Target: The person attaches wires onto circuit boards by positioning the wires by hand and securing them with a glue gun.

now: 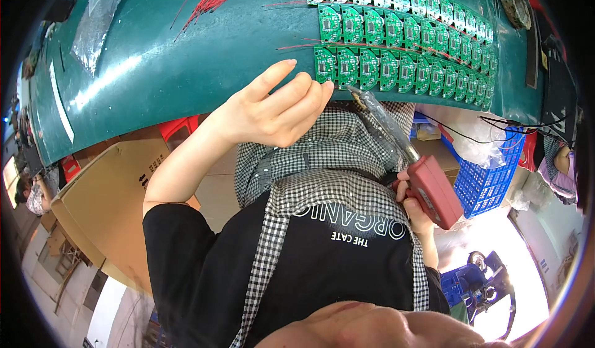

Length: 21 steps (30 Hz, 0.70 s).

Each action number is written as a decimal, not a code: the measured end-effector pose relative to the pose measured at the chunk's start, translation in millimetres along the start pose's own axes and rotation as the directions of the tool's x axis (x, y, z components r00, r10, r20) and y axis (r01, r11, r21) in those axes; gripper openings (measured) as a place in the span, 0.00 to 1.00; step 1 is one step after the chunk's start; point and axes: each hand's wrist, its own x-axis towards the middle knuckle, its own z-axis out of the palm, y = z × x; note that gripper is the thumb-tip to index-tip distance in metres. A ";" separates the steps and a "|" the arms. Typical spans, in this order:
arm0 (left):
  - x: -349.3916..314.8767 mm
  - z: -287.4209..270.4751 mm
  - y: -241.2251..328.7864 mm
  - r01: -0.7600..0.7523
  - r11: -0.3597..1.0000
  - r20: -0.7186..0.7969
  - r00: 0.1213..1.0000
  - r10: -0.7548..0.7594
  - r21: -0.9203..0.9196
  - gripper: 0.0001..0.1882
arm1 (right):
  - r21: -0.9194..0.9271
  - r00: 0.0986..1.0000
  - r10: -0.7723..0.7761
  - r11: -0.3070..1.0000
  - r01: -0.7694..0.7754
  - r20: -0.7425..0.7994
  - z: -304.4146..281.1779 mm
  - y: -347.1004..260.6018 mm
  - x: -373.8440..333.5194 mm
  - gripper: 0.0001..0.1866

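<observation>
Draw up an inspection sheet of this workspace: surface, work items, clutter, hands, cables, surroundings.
Surface: green tabletop, glare on its left side.
Work items: three rows of green circuit boards; red soldering gun; loose bundle of red wires.
Clutter: clear plastic bag and white strip at left; brown lumpy object at far right.
Hands: left hand at the nearest row's left end, grip unclear; right hand holds the soldering gun, tip near that end.
Cables: black cables by the right table edge.
Surroundings: cardboard box left, blue crate right; other people at both sides.
</observation>
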 end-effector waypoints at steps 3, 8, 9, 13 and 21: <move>0.0 0.2 -0.3 0.000 1.000 -0.002 1.000 0.000 0.001 0.11 | -0.046 0.997 0.020 0.999 -0.024 -0.078 7.0 -8.7 3.9 0.29; 0.6 0.7 -0.4 0.000 1.000 -0.015 1.000 0.000 -0.001 0.11 | 0.089 0.997 0.037 0.996 -0.030 -0.072 9.1 -20.6 10.5 0.20; 0.8 -0.3 0.0 0.018 1.000 -0.014 1.000 -0.018 -0.015 0.11 | 0.090 0.997 0.036 0.996 -0.029 -0.072 9.8 -21.2 10.8 0.20; 2.6 -5.3 -6.1 0.041 0.988 0.024 0.999 -0.038 -0.149 0.14 | 0.020 0.989 0.048 0.999 -0.046 -0.138 7.1 -16.2 8.6 0.21; -5.4 -13.4 -12.5 0.079 0.966 0.019 0.997 -0.076 -0.248 0.17 | 0.409 0.999 0.023 0.913 -0.011 -0.026 6.6 -18.9 11.6 0.38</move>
